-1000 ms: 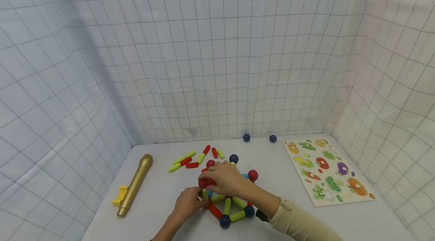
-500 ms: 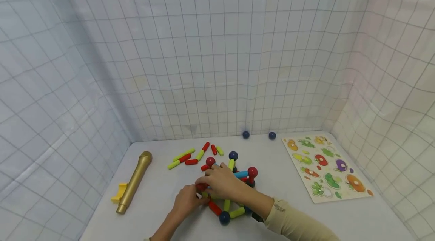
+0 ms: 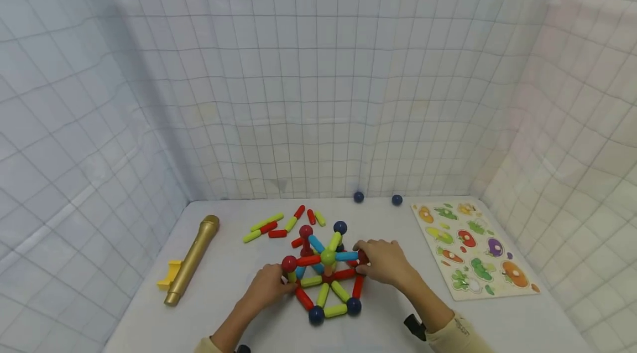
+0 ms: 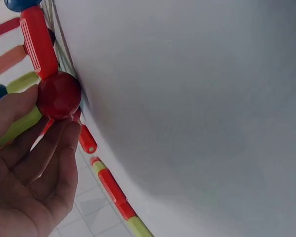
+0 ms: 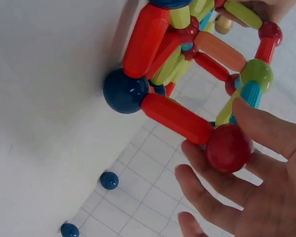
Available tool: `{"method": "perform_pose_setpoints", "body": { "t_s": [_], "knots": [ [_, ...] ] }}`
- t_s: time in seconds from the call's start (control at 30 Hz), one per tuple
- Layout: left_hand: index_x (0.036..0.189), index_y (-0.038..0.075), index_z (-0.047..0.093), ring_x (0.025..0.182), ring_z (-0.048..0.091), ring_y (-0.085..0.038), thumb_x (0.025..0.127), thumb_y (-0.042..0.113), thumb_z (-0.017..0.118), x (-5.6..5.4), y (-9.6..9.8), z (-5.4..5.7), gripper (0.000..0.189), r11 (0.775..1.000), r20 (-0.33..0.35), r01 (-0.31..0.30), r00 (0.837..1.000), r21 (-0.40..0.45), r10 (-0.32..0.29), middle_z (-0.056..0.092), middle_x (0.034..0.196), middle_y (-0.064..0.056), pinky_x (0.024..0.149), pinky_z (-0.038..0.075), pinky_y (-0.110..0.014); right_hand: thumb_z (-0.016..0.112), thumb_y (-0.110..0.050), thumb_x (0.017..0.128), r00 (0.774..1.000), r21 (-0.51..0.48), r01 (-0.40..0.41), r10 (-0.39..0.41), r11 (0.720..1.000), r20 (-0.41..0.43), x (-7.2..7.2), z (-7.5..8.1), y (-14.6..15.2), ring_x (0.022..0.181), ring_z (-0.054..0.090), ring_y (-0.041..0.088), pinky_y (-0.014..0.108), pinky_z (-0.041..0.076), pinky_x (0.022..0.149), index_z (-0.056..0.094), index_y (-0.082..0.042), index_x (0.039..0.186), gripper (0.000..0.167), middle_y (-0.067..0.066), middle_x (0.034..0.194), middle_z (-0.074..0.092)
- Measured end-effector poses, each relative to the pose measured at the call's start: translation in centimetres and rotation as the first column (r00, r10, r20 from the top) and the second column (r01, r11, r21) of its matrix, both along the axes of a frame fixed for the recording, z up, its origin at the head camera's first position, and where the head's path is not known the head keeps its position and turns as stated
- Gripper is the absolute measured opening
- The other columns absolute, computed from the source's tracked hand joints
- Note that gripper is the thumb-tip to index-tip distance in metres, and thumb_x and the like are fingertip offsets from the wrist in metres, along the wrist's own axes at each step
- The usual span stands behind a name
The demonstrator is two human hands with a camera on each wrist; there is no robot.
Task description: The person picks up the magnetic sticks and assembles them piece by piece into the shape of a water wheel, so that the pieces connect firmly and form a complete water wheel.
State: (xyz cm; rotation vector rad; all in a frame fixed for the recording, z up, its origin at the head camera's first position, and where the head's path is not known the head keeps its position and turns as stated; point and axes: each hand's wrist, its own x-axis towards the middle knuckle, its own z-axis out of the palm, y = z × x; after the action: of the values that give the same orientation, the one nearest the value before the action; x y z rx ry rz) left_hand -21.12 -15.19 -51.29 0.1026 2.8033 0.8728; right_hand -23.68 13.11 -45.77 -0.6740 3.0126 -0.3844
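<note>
A frame built of magnetic rods and balls stands on the table between both hands, with a green ball at its raised centre. On its left side, my left hand pinches a low dark red ball between thumb and fingers. An upper red ball sits just above that hand in the head view. At the right side, my right hand grips an upper red ball, thumb on one side and fingers on the other. A blue rod links this ball towards the green one.
Several loose red and yellow-green rods lie behind the frame to the left. Two navy balls rest by the back curtain. A gold toy microphone and a yellow piece lie left; a vegetable puzzle board lies right.
My right hand has left the upper red ball at the left corner and moved right to the opposite red ball. My left hand stays low at the left side. The frame's top is now uncovered.
</note>
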Motion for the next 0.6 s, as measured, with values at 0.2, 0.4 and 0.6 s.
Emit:
{"method": "perform_pose_setpoints", "body": {
  "t_s": [0.2, 0.4, 0.6],
  "knots": [
    [0.091, 0.001, 0.07, 0.063, 0.054, -0.014, 0.076, 0.02, 0.083, -0.2, -1.3, 0.4, 0.027, 0.998, 0.021, 0.054, 0.998, 0.013, -0.055, 0.063, 0.07, -0.002, 0.06, 0.053, -0.026, 0.081, -0.026, 0.077, 0.999, -0.087, -0.033, 0.035, 0.996, 0.014, 1.3, -0.3, 0.3, 0.07, 0.05, 0.011, 0.037, 0.037, 0.07, 0.069, -0.017, 0.105, 0.031, -0.008, 0.079, 0.064],
    [0.09, 0.004, 0.071, 0.063, 0.053, -0.014, 0.074, 0.021, 0.084, 0.2, -1.7, 0.7, 0.026, 0.994, 0.043, 0.104, 0.994, 0.02, -0.105, 0.062, 0.069, 0.0, 0.06, 0.05, -0.026, 0.081, -0.029, 0.077, 0.998, -0.118, -0.036, 0.042, 0.992, 0.049, 1.5, -0.4, 0.8, 0.067, 0.048, 0.009, 0.035, 0.036, 0.07, 0.069, -0.019, 0.105, 0.032, -0.011, 0.072, 0.06],
    [0.092, 0.003, 0.07, 0.063, 0.052, -0.014, 0.075, 0.021, 0.084, -0.4, -1.5, 0.9, 0.029, 0.995, 0.053, 0.096, 0.994, -0.004, -0.096, 0.06, 0.069, -0.001, 0.06, 0.05, -0.026, 0.08, -0.029, 0.078, 0.998, -0.145, -0.039, 0.046, 0.989, 0.049, 0.8, -0.6, 1.1, 0.065, 0.048, 0.009, 0.029, 0.036, 0.062, 0.07, -0.019, 0.105, 0.031, -0.01, 0.072, 0.061]
  ]
}}
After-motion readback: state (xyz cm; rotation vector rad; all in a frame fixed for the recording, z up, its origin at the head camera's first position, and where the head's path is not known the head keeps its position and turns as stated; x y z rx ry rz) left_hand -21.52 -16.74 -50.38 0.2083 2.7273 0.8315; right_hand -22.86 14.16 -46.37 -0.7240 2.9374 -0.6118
